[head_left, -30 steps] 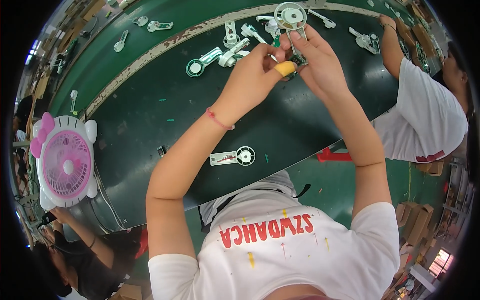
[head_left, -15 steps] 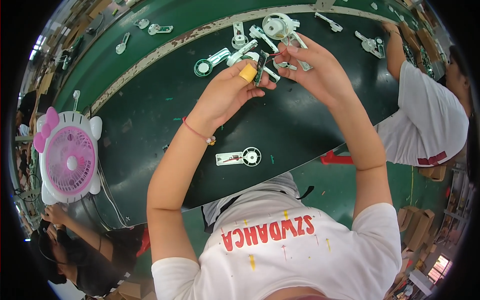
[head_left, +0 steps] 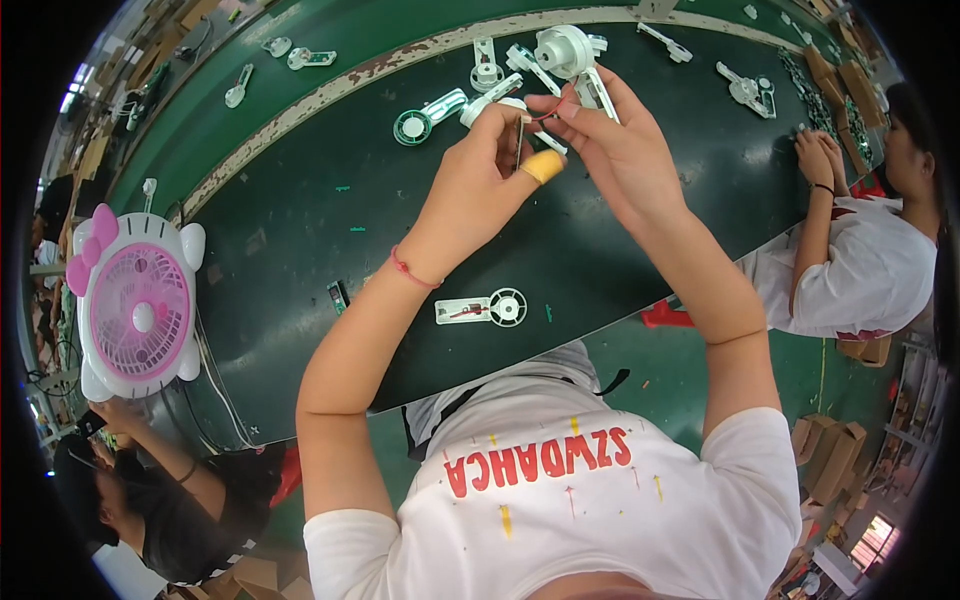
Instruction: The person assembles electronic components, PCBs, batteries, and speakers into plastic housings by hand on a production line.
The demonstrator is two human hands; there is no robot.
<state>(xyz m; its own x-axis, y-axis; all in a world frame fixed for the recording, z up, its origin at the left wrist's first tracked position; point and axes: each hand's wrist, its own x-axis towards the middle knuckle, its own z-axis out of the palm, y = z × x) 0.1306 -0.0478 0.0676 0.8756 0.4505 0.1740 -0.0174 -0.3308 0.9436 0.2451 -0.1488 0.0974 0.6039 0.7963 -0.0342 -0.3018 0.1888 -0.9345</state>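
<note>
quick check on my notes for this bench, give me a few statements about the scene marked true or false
1. The left hand holds a thin board. True.
2. The yellow wrap is on the right hand. False: the yellow wrap is on the left hand.
3. The right hand holds a white part with a round end. True.
4. The fan stands at the right end of the table. False: the fan is at the left end of the table.

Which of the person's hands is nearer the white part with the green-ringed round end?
Left. The left hand is just right of and below the white part; the right hand is farther right, beyond the left.
</note>
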